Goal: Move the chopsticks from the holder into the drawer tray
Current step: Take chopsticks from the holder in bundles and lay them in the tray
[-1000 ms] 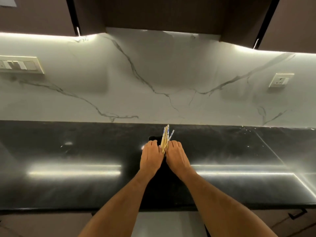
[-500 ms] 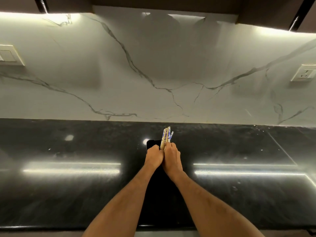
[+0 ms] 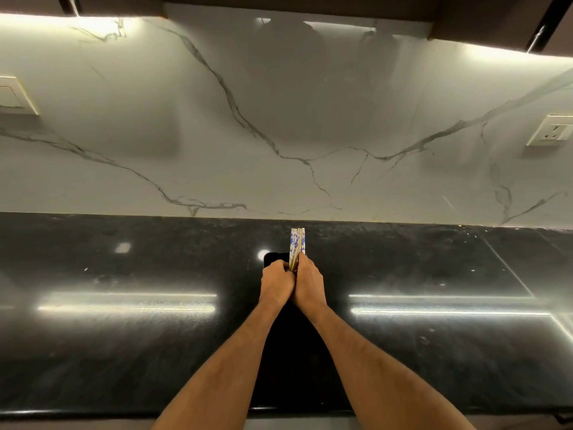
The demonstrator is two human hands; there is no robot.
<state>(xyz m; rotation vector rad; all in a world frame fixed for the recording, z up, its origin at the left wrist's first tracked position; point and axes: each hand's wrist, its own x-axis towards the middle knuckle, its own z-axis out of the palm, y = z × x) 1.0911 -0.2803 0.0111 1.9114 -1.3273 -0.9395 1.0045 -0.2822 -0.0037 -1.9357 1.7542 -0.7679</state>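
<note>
left hand [image 3: 277, 282] + right hand [image 3: 310, 283] grip chopsticks [image 3: 297, 243] together | above holder [image 3: 272, 259] | mid-countertop [image 3: 124, 352], backsplash [image 3: 279, 119] behind

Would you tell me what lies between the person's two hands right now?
In the head view, the bundle of chopsticks stands between the left hand and the right hand, its blue-patterned ends sticking up above them.

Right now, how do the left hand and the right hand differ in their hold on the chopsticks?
The left hand is balled into a tight fist, knuckles bunched; the right hand lies flatter and longer, its fingers reaching further up the chopsticks. The left hand sits lower against the bundle; the right hand's fingertips meet it higher. Both press together around the bundle, above the dark countertop.
</note>
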